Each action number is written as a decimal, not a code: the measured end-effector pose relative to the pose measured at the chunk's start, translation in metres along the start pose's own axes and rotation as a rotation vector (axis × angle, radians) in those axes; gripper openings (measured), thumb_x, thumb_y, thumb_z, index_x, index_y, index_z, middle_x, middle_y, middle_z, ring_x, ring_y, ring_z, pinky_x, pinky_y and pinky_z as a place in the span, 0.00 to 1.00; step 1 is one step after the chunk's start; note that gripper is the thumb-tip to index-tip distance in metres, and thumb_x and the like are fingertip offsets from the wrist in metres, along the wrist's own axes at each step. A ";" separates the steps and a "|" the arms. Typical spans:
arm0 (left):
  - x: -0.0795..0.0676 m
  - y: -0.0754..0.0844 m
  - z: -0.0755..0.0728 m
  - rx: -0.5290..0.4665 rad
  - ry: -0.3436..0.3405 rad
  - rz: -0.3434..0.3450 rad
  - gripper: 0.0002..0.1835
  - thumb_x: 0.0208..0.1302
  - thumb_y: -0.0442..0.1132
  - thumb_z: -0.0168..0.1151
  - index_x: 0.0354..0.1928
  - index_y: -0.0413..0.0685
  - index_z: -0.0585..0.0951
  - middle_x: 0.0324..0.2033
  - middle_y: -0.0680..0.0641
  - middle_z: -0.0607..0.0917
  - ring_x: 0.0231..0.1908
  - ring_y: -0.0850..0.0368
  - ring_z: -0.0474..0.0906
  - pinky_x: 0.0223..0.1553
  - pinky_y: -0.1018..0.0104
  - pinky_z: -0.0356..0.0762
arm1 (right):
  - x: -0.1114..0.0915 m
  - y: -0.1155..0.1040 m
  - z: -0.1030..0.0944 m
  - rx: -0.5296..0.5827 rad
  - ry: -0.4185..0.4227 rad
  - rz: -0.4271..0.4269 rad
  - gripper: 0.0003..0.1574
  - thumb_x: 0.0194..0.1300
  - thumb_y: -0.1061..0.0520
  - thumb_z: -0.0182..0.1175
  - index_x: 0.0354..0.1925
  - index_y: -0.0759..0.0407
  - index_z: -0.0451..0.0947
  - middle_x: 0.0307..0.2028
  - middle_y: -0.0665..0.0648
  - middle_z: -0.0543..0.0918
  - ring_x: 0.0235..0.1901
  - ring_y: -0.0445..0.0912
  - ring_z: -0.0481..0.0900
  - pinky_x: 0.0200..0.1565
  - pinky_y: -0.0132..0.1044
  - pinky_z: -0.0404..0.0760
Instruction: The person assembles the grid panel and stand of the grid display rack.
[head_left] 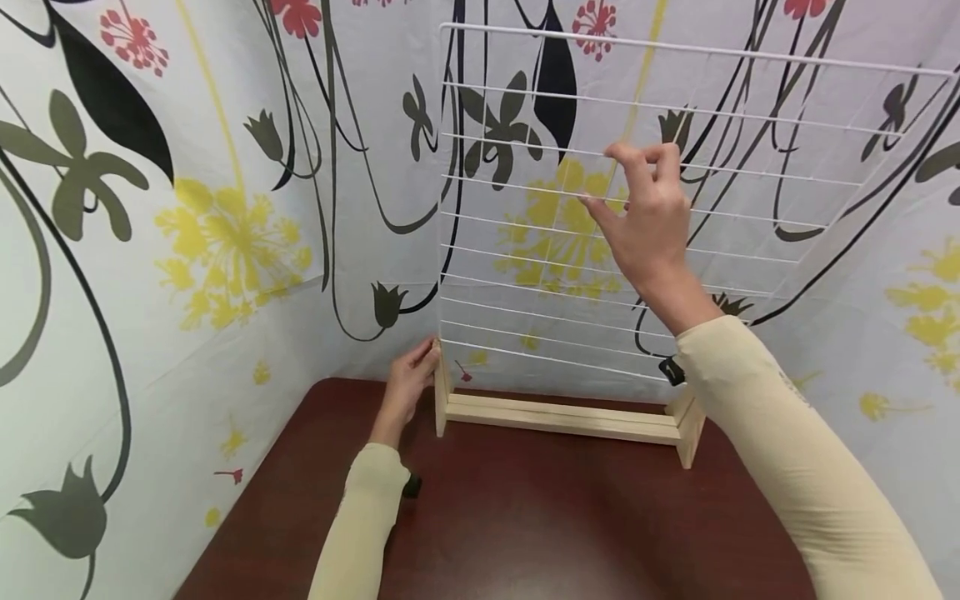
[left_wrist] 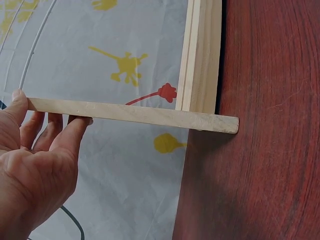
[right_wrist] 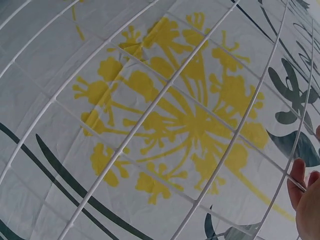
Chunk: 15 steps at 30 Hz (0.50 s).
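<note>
A white wire rack point(head_left: 525, 32) stands upright in a pale wooden stand with a crossbar point(head_left: 562, 418) and a short wooden side piece at each end. My left hand point(head_left: 407, 387) grips the top of the left side piece point(left_wrist: 135, 114); in the left wrist view the thumb lies at its end, beside a wire, with the fingers underneath. Higher up, my right hand point(head_left: 652, 221) holds the rack around its middle, index finger and thumb at neighbouring wires. In the right wrist view only part of that hand point(right_wrist: 307, 200) shows at the right edge, against the wires.
The stand rests near the back edge of a dark reddish-brown table point(head_left: 525, 517). White cloth point(head_left: 360, 250) printed with flowers hangs behind it and along the left. The right side piece point(head_left: 688, 437) is partly covered by my right sleeve point(head_left: 780, 433).
</note>
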<state>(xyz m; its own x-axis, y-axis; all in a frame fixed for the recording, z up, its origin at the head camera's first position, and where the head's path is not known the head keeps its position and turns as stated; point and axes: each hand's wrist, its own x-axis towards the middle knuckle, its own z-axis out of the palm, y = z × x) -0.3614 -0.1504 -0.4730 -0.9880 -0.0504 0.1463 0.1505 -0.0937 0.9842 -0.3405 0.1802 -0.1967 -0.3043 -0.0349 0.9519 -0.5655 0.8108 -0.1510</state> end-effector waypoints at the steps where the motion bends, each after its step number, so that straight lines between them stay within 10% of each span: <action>1: 0.000 0.000 0.000 0.005 -0.001 0.002 0.28 0.79 0.43 0.61 0.77 0.46 0.72 0.74 0.38 0.74 0.69 0.38 0.76 0.65 0.44 0.81 | 0.000 0.000 0.001 0.002 0.005 -0.001 0.32 0.64 0.49 0.78 0.63 0.47 0.77 0.52 0.67 0.75 0.28 0.59 0.80 0.38 0.54 0.83; 15: -0.002 0.002 0.003 0.012 0.028 -0.003 0.27 0.79 0.41 0.62 0.75 0.46 0.73 0.74 0.38 0.75 0.70 0.40 0.75 0.65 0.45 0.80 | -0.013 0.004 0.018 0.014 0.028 -0.034 0.35 0.60 0.49 0.80 0.62 0.43 0.78 0.51 0.65 0.76 0.30 0.60 0.80 0.34 0.60 0.82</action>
<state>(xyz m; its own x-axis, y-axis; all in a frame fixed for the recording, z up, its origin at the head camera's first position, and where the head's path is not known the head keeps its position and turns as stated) -0.3594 -0.1471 -0.4714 -0.9870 -0.0780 0.1403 0.1466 -0.0823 0.9858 -0.3529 0.1733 -0.2141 -0.2631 -0.0462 0.9637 -0.5858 0.8013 -0.1215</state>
